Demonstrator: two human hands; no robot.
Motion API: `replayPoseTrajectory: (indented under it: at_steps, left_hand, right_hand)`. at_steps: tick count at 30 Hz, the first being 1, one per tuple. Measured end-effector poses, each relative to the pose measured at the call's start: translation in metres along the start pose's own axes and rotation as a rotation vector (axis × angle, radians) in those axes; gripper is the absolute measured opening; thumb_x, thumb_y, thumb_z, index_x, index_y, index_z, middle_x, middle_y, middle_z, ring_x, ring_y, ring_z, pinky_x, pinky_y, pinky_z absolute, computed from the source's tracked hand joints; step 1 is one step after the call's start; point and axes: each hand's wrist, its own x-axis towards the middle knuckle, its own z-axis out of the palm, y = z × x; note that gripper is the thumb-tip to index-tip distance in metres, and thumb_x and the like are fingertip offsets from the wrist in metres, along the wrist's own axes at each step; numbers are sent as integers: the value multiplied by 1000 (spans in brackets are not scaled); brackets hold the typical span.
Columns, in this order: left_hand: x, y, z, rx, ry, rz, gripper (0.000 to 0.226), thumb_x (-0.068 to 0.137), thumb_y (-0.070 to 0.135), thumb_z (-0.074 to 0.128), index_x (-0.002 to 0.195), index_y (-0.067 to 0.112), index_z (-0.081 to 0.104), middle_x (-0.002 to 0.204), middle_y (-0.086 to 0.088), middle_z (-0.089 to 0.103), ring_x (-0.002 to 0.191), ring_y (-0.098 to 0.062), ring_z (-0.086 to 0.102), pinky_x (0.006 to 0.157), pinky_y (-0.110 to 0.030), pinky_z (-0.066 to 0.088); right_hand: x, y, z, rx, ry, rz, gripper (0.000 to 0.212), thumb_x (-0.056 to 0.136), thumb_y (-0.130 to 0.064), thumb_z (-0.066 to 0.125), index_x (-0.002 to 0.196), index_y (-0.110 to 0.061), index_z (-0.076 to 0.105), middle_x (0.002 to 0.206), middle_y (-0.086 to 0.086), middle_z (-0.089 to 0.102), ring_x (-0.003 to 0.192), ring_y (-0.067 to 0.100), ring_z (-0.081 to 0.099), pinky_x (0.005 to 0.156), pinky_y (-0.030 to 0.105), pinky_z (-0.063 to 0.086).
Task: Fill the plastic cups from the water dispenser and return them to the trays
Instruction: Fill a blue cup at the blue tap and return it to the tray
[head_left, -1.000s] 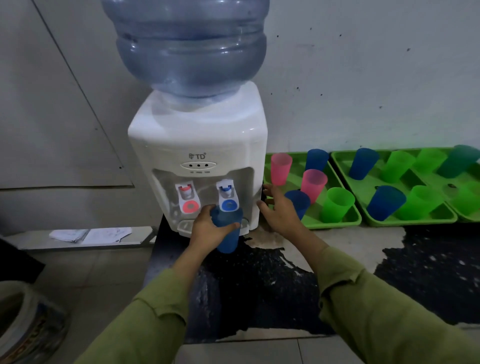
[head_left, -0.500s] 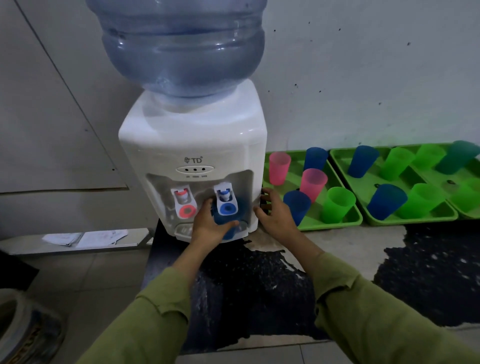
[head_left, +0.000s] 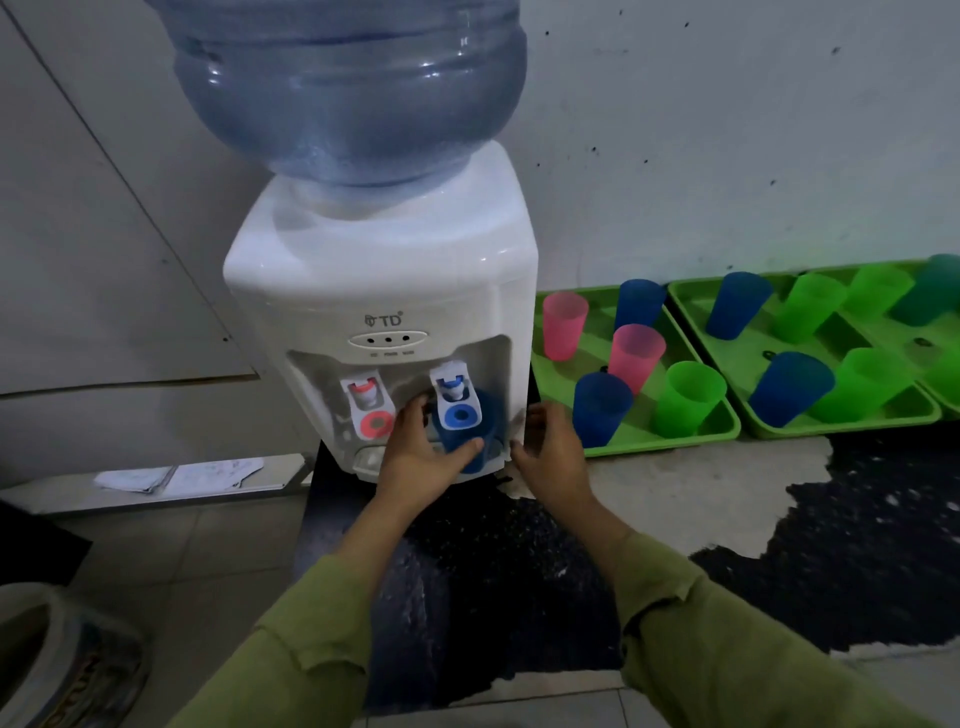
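1. A person's left hand (head_left: 415, 460) is gripping a blue cup (head_left: 492, 422), fingers and thumb curling round it, holding it under the blue tap (head_left: 458, 408) in the recess of the white water dispenser (head_left: 384, 270).
2. The right hand (head_left: 550, 460) is hovering just beside the dispenser's right corner, fingers loosely bent and holding nothing.
3. Right of the dispenser, more cups (head_left: 688, 397), pink, blue and green, are standing in the near green tray (head_left: 670, 442) and a second tray (head_left: 852, 430) beside it, along the wall (head_left: 727, 130).
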Motion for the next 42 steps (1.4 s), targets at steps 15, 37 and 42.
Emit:
replayPoseTrajectory:
  at_steps: [15,37,42]
  left_hand:
    - [16,28,-10,453,32,-162,28,94,33,48,104,11,64,121,-10,50,100,-27,57,83,-34,45]
    - [-4,48,-43,236,73,33,24,92,6,40,77,-4,56,93,-22,54,89,-31,51,71,-31,31]
    - [-4,49,-44,198,48,14,26,93,8,39,69,4,49,87,-17,50,82,-27,48,70,-32,31]
  right_hand:
    - [-11,-15,53,54,-71,87,73,68,-33,79,131,-17,45,127,7,58,117,25,55,93,35,47]
    - [-6,-22,46,8,-143,139,66,67,-31,80,123,-15,49,120,6,64,108,24,60,84,31,49]
    - [-7,-23,45,0,-140,147,66,66,-32,81,122,-15,49,118,6,65,107,25,61,84,34,50]
